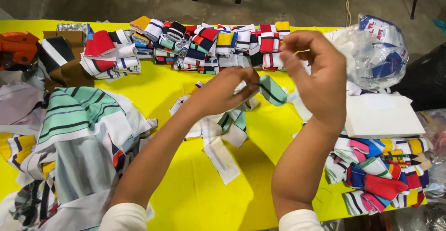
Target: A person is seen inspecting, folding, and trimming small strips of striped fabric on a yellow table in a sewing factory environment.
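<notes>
My left hand pinches one end of a mint-green ribbed strip with a dark stripe, and my right hand closes on its other end, holding it in the air above the yellow bench. The grip is only at the fingertips, so I judge the strip could slip free and drop among the loose striped pieces just below, where similar colours would make it easy to lose. The folded stacks lie well apart at the far edge.

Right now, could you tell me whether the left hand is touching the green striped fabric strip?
Touching: the head view shows the left hand pinching the green striped strip at its end.
</notes>
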